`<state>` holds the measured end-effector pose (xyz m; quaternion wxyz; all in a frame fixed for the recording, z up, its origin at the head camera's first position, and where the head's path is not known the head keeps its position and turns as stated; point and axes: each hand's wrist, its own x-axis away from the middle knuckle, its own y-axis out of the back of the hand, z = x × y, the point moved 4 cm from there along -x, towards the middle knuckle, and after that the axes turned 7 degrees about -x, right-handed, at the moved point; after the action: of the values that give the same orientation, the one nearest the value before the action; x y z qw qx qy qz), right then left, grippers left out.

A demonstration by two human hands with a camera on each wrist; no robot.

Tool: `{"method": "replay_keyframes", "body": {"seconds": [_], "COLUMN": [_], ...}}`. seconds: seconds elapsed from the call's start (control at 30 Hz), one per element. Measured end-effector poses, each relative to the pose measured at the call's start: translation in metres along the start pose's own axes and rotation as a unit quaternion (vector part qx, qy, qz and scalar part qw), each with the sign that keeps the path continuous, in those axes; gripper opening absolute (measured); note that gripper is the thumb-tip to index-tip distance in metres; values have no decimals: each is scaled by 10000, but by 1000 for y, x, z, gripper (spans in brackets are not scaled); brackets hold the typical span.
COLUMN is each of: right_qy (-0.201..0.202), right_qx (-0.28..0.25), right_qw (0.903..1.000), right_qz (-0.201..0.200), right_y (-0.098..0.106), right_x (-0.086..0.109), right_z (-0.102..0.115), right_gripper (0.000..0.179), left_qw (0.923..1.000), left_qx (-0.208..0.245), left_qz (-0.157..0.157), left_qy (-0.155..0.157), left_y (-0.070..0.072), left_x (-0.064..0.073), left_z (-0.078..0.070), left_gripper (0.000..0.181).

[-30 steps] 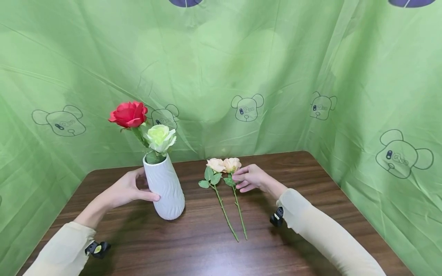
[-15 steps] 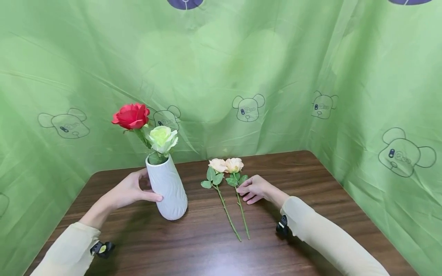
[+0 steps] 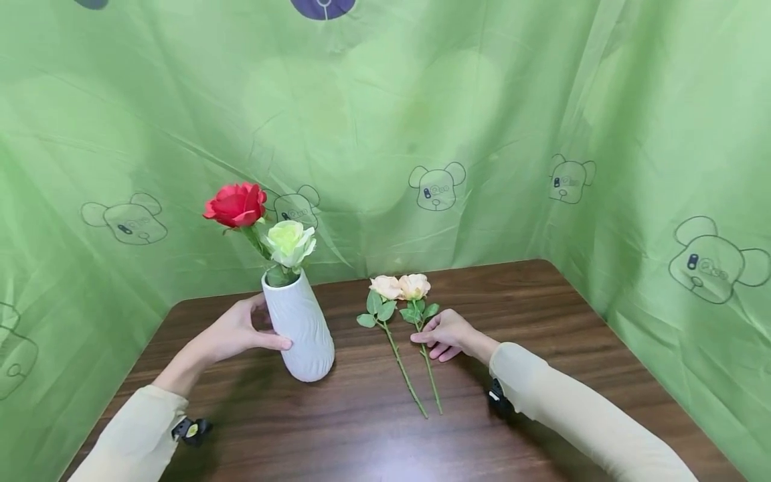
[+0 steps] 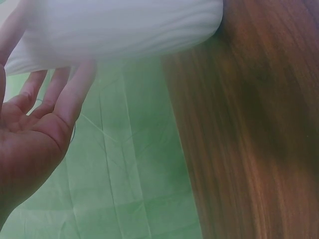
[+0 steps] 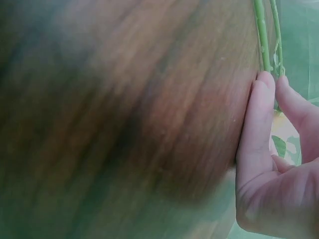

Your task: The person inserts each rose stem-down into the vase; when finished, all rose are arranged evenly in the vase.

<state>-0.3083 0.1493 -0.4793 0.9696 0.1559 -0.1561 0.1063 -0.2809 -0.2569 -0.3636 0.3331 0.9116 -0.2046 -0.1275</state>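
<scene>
Two hands are at work. The right hand (image 3: 450, 333) has its thumb and fingers partly closed about the stem of the right cream rose (image 3: 415, 310), below its leaves; the right wrist view shows a small gap between the fingertips, so whether they pinch the stem cannot be told. The left hand (image 3: 241, 333) grips the white vase (image 3: 302, 328), thumb on the near side and fingers reaching behind. To take the stem well, the fingertips should meet on it alone and lift gently, since this bloom touches that of the left cream rose (image 3: 385, 310) and could drag it along. The left hand would do best to hold the vase still, as it looks top-heavy with the red rose (image 3: 236, 205) and the pale green rose (image 3: 291, 243) standing in it. Both cream roses lie on the worktop (image 3: 337, 428), right of the vase, before a green cloth (image 3: 373, 134).

The left fingers are mostly hidden in the head view, the lower stems inside the vase are out of sight, and the left wrist view cuts off its top.
</scene>
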Motion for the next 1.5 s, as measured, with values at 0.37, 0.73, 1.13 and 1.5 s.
{"method": "replay_keyframes", "body": {"seconds": [0.37,0.73,1.13,1.5], "right_qy": [-100,-93,-90,-119], "right_qx": [9,27,21,-156], "right_qw": [9999,9999,10000,9994], "right_qz": [-131,-125,-19,269], "right_y": [4,-1,1,0], "right_x": [-4,-1,-1,0], "right_z": [-9,-4,-2,5], "right_gripper": [26,23,15,17], "left_qw": [10000,9999,10000,10000], "left_qx": [37,26,-6,-22], "left_qz": [-13,8,-13,15], "left_qy": [51,-134,-84,-81], "left_y": [-10,-5,-4,0], "left_x": [-5,-2,-3,-1], "left_z": [7,4,3,5], "left_gripper": [72,68,68,68]}}
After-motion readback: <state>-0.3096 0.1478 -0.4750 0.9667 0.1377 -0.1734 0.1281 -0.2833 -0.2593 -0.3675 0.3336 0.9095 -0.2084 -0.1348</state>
